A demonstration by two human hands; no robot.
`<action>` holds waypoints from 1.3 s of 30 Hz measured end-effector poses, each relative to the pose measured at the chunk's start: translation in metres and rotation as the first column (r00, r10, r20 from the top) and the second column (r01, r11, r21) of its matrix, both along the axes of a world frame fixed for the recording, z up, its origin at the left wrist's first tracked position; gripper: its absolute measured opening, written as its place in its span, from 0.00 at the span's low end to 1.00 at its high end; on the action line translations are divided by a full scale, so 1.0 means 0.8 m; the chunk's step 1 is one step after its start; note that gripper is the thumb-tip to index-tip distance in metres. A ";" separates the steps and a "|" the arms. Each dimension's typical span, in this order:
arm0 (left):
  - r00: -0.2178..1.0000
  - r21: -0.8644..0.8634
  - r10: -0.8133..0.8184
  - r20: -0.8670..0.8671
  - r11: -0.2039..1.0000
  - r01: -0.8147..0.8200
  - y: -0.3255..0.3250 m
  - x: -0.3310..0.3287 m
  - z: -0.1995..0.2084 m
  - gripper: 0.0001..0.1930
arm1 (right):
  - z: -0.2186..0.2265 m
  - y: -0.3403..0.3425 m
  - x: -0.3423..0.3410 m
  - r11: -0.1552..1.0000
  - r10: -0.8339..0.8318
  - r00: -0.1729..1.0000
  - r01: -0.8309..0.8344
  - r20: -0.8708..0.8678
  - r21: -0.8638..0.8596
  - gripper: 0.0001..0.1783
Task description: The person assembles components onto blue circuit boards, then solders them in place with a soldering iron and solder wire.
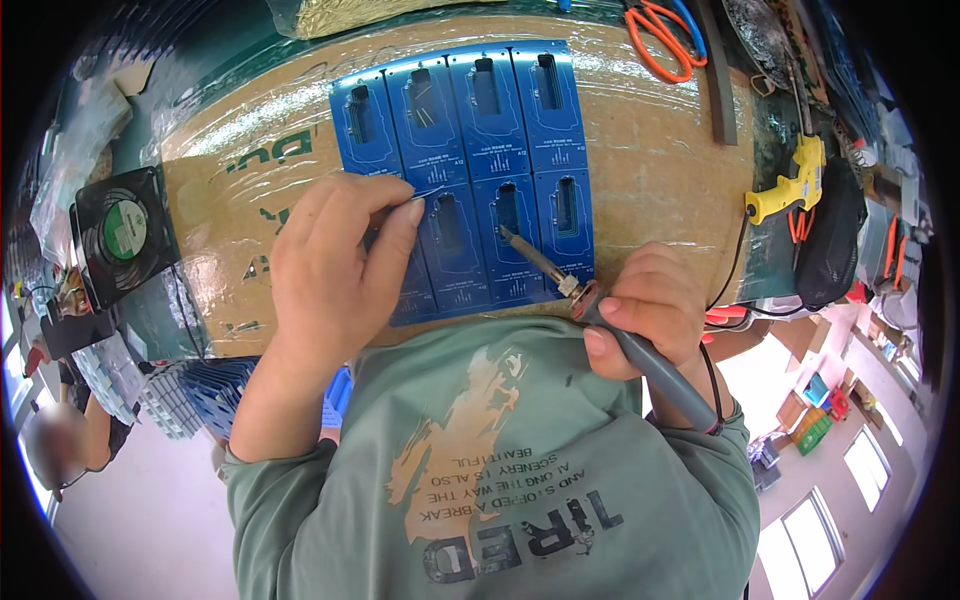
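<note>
A blue circuit-board panel, divided into several like boards with long slots, lies on the work surface before me. My right hand is closed round the grey handle of a soldering iron. The iron slants up and left, and its tip is at the slot edge of a board in the nearer row; whether it touches cannot be told. Over the panel's left part, my left hand has thumb and forefinger pinched on a thin silvery wire. That hand hides part of the nearer left board.
The panel rests on brown cardboard under clear film. A black fan stands at left. To the right are a yellow glue gun, a dark bar and orange-handled scissors. A black cord trails from the iron. Another person is at far left.
</note>
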State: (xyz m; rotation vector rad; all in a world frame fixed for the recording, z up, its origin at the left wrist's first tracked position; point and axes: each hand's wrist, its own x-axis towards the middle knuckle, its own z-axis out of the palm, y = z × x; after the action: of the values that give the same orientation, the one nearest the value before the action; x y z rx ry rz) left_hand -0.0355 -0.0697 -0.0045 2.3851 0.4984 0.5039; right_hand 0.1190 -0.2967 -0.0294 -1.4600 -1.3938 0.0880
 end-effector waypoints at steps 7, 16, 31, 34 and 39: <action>0.989 -0.054 0.134 -0.067 0.989 -0.137 0.007 -0.006 0.003 0.05 | 0.002 -0.001 0.004 1.000 -0.014 1.000 0.014 -0.011 0.000 0.18; 0.928 -0.359 0.367 0.059 0.876 -0.324 0.052 -0.055 -0.043 0.13 | 0.023 -0.061 0.072 0.942 -0.332 0.943 0.332 -0.019 0.054 0.13; 0.914 -0.931 0.405 -0.010 0.330 -0.157 0.109 -0.066 -0.023 0.12 | 0.124 -0.185 0.247 0.200 -0.863 0.253 0.966 -0.438 0.165 0.08; 0.928 -0.945 0.371 -0.033 0.291 -0.150 0.106 -0.064 -0.019 0.13 | 0.109 -0.196 0.253 0.257 -0.893 0.260 0.965 -0.367 0.057 0.07; 0.940 -0.935 0.320 -0.121 0.281 -0.216 0.082 -0.052 0.002 0.12 | 0.083 -0.160 0.265 0.273 -0.898 0.212 0.956 -0.385 -0.111 0.10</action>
State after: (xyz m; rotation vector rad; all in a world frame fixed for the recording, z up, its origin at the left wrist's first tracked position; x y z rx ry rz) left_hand -0.0773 -0.0037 -0.0026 1.0911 0.8720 0.3034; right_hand 0.3310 -0.4244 0.0374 -1.8064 0.0274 -0.5049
